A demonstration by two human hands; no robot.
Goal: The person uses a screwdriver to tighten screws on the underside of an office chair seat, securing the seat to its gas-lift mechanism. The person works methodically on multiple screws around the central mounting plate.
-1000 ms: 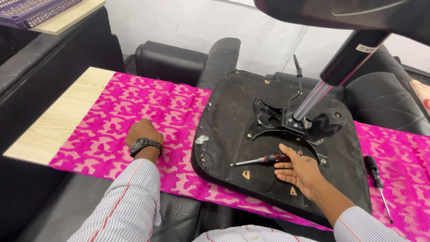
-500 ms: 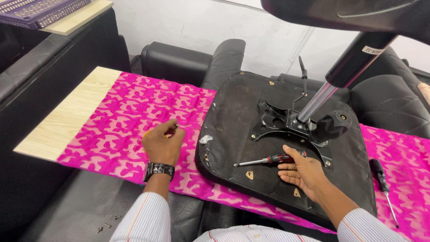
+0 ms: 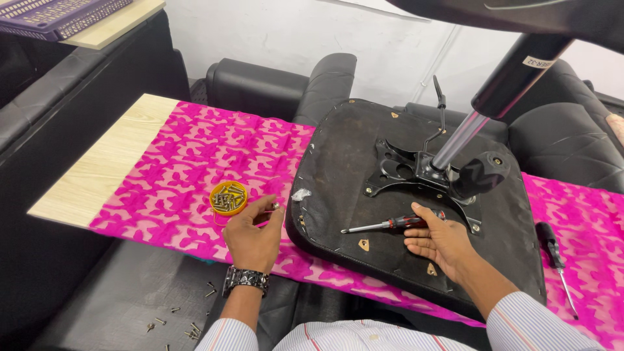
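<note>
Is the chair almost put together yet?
Partly. The metal bracket with its post already sits on the upturned seat bottom. The left hand pinches a small screw near the yellow dish of screws; the right hand rests by the red-handled screwdriver. I can't tell how many screws are in; that one isn't.

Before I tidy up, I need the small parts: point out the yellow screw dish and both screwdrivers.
yellow screw dish (image 3: 228, 197), head view, its middle.
red-handled screwdriver (image 3: 408, 221), head view, handle.
black screwdriver (image 3: 550, 240), head view, handle.
</note>
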